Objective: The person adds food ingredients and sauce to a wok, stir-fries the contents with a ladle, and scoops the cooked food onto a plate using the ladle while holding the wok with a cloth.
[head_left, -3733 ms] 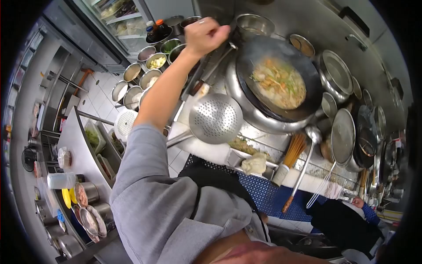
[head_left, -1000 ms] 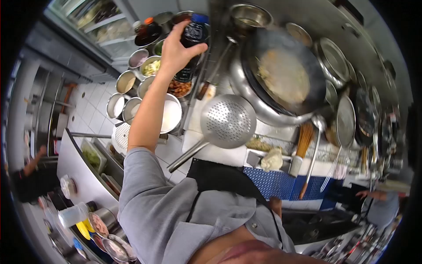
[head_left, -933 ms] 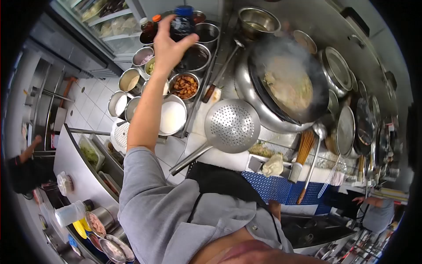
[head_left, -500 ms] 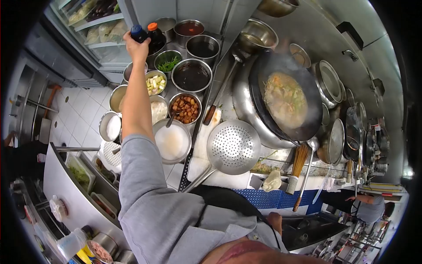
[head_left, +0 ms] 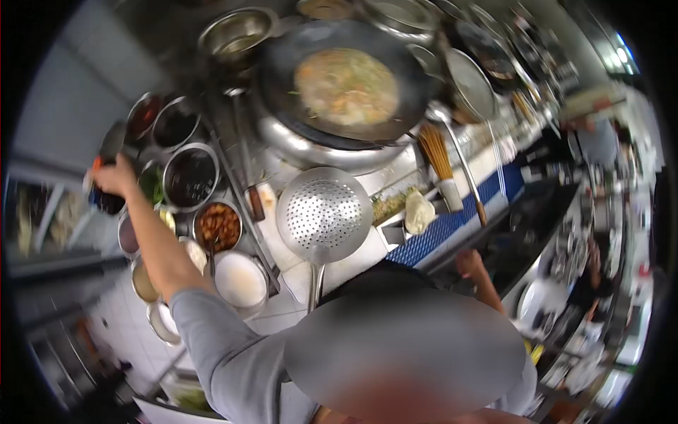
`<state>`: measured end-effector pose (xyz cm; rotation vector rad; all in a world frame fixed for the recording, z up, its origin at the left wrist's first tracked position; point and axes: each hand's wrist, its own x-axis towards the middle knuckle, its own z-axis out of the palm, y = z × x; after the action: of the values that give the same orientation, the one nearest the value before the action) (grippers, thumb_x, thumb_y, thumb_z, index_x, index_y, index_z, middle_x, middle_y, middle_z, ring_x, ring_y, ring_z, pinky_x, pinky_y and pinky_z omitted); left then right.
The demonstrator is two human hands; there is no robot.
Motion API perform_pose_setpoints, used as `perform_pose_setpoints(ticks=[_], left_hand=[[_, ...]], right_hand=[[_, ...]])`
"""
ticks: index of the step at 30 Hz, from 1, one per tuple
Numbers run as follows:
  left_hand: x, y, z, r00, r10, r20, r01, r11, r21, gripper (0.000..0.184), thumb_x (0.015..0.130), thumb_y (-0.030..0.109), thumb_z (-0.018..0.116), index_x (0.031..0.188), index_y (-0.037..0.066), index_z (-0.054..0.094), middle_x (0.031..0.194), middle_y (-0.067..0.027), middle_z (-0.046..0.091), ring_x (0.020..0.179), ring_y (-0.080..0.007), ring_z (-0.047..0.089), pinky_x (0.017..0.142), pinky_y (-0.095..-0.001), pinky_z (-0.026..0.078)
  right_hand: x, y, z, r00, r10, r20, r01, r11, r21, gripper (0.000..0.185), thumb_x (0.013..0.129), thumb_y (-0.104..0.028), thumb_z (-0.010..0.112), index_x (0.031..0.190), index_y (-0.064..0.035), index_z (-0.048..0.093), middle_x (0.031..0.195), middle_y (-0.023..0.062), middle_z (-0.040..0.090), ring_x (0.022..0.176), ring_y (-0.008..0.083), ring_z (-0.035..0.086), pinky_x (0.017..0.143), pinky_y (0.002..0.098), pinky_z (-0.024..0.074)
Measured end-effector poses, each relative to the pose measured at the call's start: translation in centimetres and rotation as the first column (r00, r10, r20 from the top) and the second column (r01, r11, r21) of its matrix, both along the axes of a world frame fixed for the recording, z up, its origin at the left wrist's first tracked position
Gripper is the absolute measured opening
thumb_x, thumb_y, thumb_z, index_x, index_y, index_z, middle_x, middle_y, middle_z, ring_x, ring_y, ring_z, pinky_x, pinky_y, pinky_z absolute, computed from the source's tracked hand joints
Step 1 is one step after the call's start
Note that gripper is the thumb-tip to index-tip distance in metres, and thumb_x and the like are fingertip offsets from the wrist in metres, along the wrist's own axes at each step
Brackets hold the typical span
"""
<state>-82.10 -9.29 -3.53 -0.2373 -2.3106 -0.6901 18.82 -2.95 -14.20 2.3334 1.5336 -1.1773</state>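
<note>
My left hand [head_left: 115, 178] reaches far to the left with its fingers closed around a bottle; blur hides which one. An orange bottle cap [head_left: 97, 163] shows at the fingertips. Beside the hand stand a metal pot [head_left: 113, 138], a pot of chopped greens [head_left: 151, 182] and a pot of dark sauce [head_left: 191, 177]. My right hand [head_left: 468, 263] hangs over the counter's near side, fingers curled, with nothing visible in it. Steaming soup with vegetables [head_left: 347, 86] fills the black wok [head_left: 279, 106] on the stove.
A perforated strainer [head_left: 325, 212] lies in front of the wok. Near it are a bamboo brush [head_left: 436, 154], a long-handled ladle [head_left: 462, 162] and a crumpled cloth [head_left: 420, 212]. Browned cubes [head_left: 217, 226] and a pale liquid [head_left: 241, 280] fill pots at left. Another person [head_left: 597, 145] stands at far right.
The view has swung, bringing the wok toward the centre and the pots to the left. The left hand remains at the bottles, where a blue cap showed in its grip before. More of the right hand shows.
</note>
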Motion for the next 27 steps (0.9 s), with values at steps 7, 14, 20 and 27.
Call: perform_pose_setpoints(ticks=[7, 14, 20, 27], left_hand=[[1.0, 0.2, -1.3, 0.989, -0.029, 0.146, 0.003, 0.984, 0.178, 0.089, 0.059, 0.028, 0.087, 0.128, 0.003, 0.036, 0.111, -0.028, 0.055, 0.106, -0.0448, 0.055, 0.091, -0.0508, 0.046], [5.6, -2.4, 1.5, 0.998, -0.054, -0.013, 0.056, 0.96, 0.275, 0.077, 0.064, 0.021, 0.082, 0.126, 0.006, 0.04, 0.113, -0.0216, 0.06, 0.102, -0.0433, 0.058, 0.089, -0.0526, 0.045], [11.8, -5.8, 13.9, 0.889, -0.236, -0.392, 0.401, 0.813, 0.421, 0.075, 0.061, 0.03, 0.088, 0.116, -0.004, 0.049, 0.11, -0.0186, 0.061, 0.094, -0.0336, 0.063, 0.085, -0.0434, 0.051], [28.7, -2.9, 15.7, 0.571, -0.82, -0.032, 0.732, 0.492, 0.471, 0.053, 0.071, 0.007, 0.082, 0.115, 0.0, 0.054, 0.103, -0.0075, 0.063, 0.089, -0.017, 0.06, 0.083, -0.0312, 0.048]], right_hand=[[-2.5, -2.6, 2.0, 0.998, -0.061, -0.033, 0.059, 0.996, -0.063, 0.018, 0.084, -0.019, 0.053, 0.088, -0.0077, 0.066, 0.063, 0.0051, 0.059, 0.051, 0.0157, 0.059, 0.043, 0.0323, 0.0513], [0.6, -3.2, -0.8, 0.996, -0.077, -0.053, 0.068, 0.984, -0.163, 0.02, 0.087, -0.019, 0.052, 0.092, -0.0074, 0.067, 0.07, 0.0069, 0.064, 0.054, 0.0165, 0.062, 0.047, 0.0333, 0.0553], [7.2, 0.9, -8.7, 0.861, 0.509, 0.015, -0.504, 0.857, -0.106, 0.014, 0.082, -0.016, 0.061, 0.075, -0.0049, 0.067, 0.063, 0.0038, 0.061, 0.051, 0.0133, 0.059, 0.041, 0.031, 0.0485], [2.0, 5.8, -6.4, 0.964, 0.101, -0.244, -0.101, 0.995, 0.015, 0.019, 0.084, -0.021, 0.057, 0.076, -0.0051, 0.063, 0.06, 0.006, 0.058, 0.046, 0.0151, 0.057, 0.039, 0.0307, 0.0488]])
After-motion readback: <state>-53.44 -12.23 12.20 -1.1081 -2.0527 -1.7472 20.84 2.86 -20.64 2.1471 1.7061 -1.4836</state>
